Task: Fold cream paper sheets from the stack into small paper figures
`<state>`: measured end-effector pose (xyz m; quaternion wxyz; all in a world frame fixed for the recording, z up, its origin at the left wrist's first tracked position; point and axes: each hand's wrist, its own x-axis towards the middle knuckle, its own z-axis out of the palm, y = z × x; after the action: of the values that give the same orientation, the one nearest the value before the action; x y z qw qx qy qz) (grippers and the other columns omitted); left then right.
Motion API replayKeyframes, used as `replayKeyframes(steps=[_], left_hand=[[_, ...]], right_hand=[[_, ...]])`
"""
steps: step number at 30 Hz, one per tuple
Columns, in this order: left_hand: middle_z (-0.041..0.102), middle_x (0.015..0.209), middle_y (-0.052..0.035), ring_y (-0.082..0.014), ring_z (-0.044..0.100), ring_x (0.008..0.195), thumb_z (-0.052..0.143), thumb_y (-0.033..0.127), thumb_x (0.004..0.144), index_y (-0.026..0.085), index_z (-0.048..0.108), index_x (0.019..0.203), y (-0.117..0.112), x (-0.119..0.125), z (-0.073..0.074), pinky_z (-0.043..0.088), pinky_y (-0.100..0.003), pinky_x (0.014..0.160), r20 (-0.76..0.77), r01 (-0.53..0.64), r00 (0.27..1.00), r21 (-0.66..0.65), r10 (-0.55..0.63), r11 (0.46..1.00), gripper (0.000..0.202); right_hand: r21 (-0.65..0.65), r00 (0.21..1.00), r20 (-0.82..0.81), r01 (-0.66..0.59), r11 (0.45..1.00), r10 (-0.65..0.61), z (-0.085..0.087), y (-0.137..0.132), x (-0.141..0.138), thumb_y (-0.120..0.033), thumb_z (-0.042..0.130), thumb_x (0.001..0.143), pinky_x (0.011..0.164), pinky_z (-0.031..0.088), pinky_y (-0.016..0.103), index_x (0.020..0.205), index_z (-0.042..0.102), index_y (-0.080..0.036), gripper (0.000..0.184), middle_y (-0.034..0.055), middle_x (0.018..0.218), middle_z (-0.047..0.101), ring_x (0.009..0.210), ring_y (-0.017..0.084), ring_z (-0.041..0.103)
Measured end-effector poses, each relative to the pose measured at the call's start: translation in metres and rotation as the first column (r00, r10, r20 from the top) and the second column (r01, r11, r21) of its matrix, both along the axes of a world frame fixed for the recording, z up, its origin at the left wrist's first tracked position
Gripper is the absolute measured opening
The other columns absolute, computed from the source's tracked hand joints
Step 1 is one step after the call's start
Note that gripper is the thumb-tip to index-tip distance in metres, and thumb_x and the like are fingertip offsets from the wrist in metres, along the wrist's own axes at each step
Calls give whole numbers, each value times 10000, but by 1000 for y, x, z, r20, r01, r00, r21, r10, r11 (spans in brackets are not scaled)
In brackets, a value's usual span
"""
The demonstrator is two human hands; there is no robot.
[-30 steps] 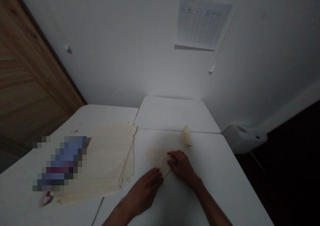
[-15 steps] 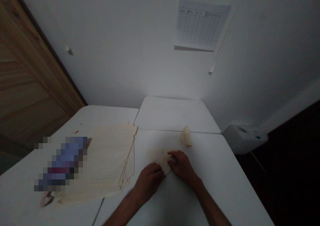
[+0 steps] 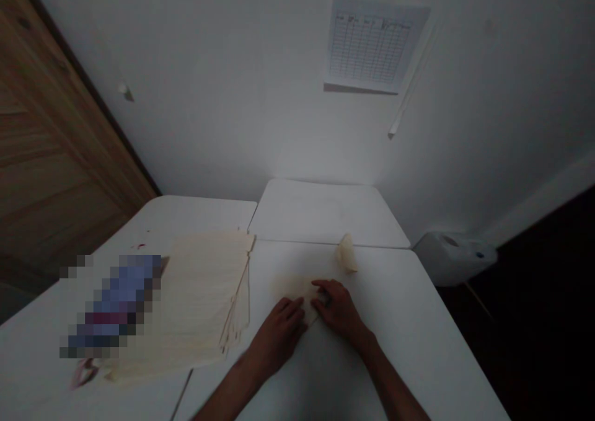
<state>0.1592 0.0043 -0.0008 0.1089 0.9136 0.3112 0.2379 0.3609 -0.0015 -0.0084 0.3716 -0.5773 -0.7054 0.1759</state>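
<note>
A thin cream sheet [image 3: 290, 286] lies on the white table, partly folded and partly covered by my hands. My left hand [image 3: 282, 327] holds its near left side, fingers pressed together on the fold. Across from it, my right hand [image 3: 340, 312] grips the right part, with the thumb and forefinger curved on the surface. The fingertips of both hands almost meet. Just beyond my right hand stands a folded cream piece [image 3: 346, 255], cone-like in shape. Whether the sheets are paper or some other thin material, I cannot tell.
To the left lies a stack of large cream sheets [image 3: 204, 294] with uneven edges. A blurred-out blue object [image 3: 125, 291] rests beside it, with a pinkish loop [image 3: 85, 372] below. A printed chart [image 3: 376, 46] hangs on the wall; a white container [image 3: 455, 260] is at right.
My left fingers have shifted slightly up and stretched further over the sheet's fold. My right hand stays nearly in place.
</note>
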Motion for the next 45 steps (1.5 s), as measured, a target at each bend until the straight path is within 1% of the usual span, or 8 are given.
replayKeyframes(steps=[6,10,17,26,33,38,41,45], left_hand=[[579,1266,-109,-259,559,1050,518,134,893,176,593,1014,0,1,5,528,-452,899,-66,18,998,-14,-19,1000,149],[573,1272,-107,-258,552,1048,497,135,906,172,588,1014,0,1,5,518,-456,911,-92,25,995,-9,-26,1000,146],[584,1249,-113,-262,551,1037,500,118,894,170,584,1022,-1,1,9,522,-457,891,-78,31,996,-8,-31,999,161],[597,1230,-119,-262,559,1018,519,111,884,172,593,977,-1,1,12,510,-455,877,-60,44,997,-24,-45,999,133],[593,1240,-81,-244,537,1048,595,123,839,193,600,930,4,-3,21,488,-410,885,-28,73,997,-134,-78,988,116],[606,1235,-62,-232,551,1028,667,141,778,210,630,877,11,-5,26,472,-394,868,-6,68,997,-184,-71,981,126],[613,1230,-64,-235,557,1016,685,131,755,206,640,852,12,-4,28,472,-391,858,-14,64,998,-192,-67,979,131],[617,1226,-60,-230,570,1007,646,121,781,215,647,834,12,-5,28,473,-391,847,25,83,996,-178,-80,981,108]], right_hand=[[8,1000,-7,-4,1000,4,0,1,0,-120,667,742,860,453,351,1150,601,-233,428,41,957,652,899,201,579],[21,1000,4,-6,1000,6,2,0,0,-120,658,770,870,441,354,1132,615,-228,380,39,930,660,900,204,568],[7,1000,18,-16,1000,16,10,5,-2,-109,620,804,866,439,356,1143,613,-224,358,32,888,670,886,204,566],[33,1000,16,-7,999,6,5,8,-3,-118,617,786,833,443,347,1139,603,-206,364,38,872,656,851,198,573],[38,1000,21,-6,999,5,4,8,-3,-124,627,779,833,446,357,1144,597,-205,375,41,881,656,862,208,574],[153,992,117,31,988,-49,5,7,-4,-182,647,794,911,418,411,1079,624,-208,287,67,958,642,939,229,559],[233,982,166,54,971,-94,7,1,-3,-196,616,836,891,422,403,1009,647,-213,177,81,987,622,973,231,532],[214,962,273,-63,975,2,14,-17,-2,-161,541,879,837,422,382,895,657,-229,135,62,911,621,884,211,523]])
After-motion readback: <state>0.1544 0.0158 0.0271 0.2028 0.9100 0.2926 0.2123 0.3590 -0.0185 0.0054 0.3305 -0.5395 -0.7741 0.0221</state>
